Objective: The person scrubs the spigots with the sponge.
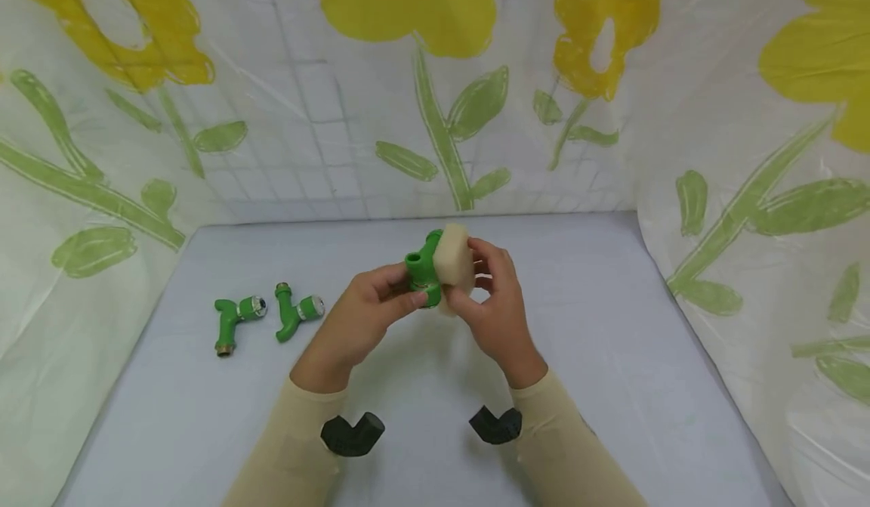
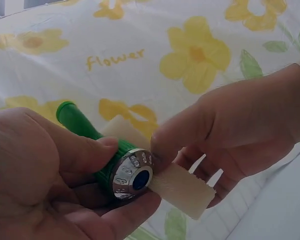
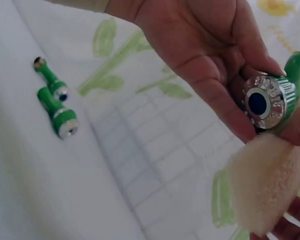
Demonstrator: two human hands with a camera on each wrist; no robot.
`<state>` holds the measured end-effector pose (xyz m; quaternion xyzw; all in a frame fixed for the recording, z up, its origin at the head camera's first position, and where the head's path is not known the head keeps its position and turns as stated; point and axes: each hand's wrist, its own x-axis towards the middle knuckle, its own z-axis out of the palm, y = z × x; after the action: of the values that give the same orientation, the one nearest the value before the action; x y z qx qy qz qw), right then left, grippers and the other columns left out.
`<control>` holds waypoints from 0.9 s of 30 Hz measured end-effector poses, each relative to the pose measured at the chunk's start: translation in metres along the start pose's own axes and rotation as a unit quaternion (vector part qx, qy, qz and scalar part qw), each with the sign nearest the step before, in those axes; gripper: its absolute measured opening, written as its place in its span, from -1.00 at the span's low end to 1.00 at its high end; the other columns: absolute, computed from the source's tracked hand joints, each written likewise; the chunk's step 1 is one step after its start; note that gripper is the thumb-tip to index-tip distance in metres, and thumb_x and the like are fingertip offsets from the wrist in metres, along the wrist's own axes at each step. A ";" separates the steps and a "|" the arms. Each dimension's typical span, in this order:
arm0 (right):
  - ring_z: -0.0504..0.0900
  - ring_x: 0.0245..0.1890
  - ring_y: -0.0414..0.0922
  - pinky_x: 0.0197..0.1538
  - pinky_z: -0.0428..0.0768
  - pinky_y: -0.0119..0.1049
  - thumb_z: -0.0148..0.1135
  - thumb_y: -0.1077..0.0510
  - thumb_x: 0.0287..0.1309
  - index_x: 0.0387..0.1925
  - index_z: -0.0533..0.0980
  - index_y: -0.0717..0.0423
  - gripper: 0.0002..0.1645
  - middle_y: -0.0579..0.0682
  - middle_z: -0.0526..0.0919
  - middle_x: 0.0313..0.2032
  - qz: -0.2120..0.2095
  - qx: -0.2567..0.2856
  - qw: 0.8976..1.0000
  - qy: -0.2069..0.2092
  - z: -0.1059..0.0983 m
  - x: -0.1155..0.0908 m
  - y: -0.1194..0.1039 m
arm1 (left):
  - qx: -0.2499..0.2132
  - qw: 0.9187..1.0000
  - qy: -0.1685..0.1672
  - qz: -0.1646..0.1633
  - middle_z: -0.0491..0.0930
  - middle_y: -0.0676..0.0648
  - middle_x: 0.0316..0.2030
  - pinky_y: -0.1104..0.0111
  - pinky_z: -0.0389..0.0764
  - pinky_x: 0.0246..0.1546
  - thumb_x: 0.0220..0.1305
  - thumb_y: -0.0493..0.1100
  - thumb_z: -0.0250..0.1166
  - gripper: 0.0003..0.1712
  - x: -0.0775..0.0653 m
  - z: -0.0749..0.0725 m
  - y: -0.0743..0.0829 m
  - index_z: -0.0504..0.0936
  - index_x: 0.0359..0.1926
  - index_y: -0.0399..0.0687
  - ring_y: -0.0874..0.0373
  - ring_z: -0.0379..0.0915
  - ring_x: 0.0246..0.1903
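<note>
My left hand (image 1: 356,314) grips a green plastic tap (image 1: 423,269) by its round knob end, thumb on the ribbed side. Silver trim with a dark blue centre caps the knob (image 2: 132,175), as the left wrist view shows. A beige sponge block (image 1: 454,258) is pinched in my right hand (image 1: 499,307), thumb on the near side and fingers behind. Its face lies against the tap's side, and in the right wrist view the sponge (image 3: 265,185) overlaps the area just below the knob. Both hands are raised over the middle of the table.
Two more green taps lie on the table to the left, one tap (image 1: 227,329) farther out and another tap (image 1: 288,322) nearer my left forearm. The pale table (image 1: 598,416) meets a white flower-printed curtain (image 1: 272,152) at the back and sides.
</note>
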<state>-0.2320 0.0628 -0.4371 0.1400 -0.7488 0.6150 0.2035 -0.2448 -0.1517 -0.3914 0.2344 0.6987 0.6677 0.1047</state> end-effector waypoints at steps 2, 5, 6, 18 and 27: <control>0.53 0.12 0.16 0.11 0.63 0.10 0.39 0.25 0.25 0.50 0.42 0.15 -0.21 0.15 0.48 0.22 0.000 0.007 1.000 0.001 -0.001 0.000 0.000 | 0.016 1.000 -0.018 0.008 0.72 -0.22 0.14 0.19 0.67 0.17 0.51 -0.40 0.36 -0.54 0.000 -0.001 0.001 0.60 0.36 -0.40 -0.06 0.67 0.12; 0.53 0.12 0.12 0.12 0.64 -0.01 0.40 0.28 0.25 0.49 0.41 0.16 -0.22 0.12 0.49 0.20 -0.009 0.024 1.000 -0.007 -0.003 -0.002 -0.003 | -0.002 1.000 -0.002 0.014 0.72 -0.26 0.09 0.15 0.70 0.15 0.48 -0.42 0.38 -0.54 0.002 0.000 0.002 0.59 0.34 -0.42 -0.08 0.69 0.07; 0.53 0.12 0.11 0.12 0.64 -0.04 0.41 0.30 0.24 0.48 0.42 0.17 -0.22 0.11 0.50 0.20 -0.017 0.030 0.999 -0.019 -0.003 -0.002 -0.004 | -0.012 1.000 0.014 0.008 0.73 -0.26 0.06 0.16 0.71 0.13 0.47 -0.43 0.39 -0.55 0.003 0.001 0.001 0.59 0.31 -0.43 -0.06 0.70 0.05; 0.56 0.12 0.03 0.14 0.62 0.04 0.40 0.27 0.29 0.50 0.41 0.09 -0.23 0.08 0.54 0.20 0.016 0.037 0.999 -0.022 -0.004 -0.001 -0.003 | -0.056 0.998 0.031 0.018 0.65 -0.35 0.23 0.14 0.68 0.20 0.53 -0.47 0.26 -0.48 0.004 0.002 -0.004 0.47 0.44 -0.51 0.03 0.69 0.12; 0.56 0.11 0.07 0.09 0.68 -0.02 0.47 0.33 0.19 0.46 0.45 0.13 -0.21 0.09 0.54 0.17 -0.058 0.040 0.996 -0.052 0.006 -0.006 -0.014 | -0.079 0.985 0.154 0.023 0.67 -0.19 -0.02 0.24 0.68 0.13 0.48 -0.49 0.33 -0.65 0.007 0.007 -0.009 0.61 0.22 -0.56 0.06 0.63 0.01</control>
<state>-0.2212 0.0542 -0.4283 0.2229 -0.7235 0.6239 0.1938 -0.2496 -0.1417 -0.3995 0.1354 0.6461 0.7512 -0.0016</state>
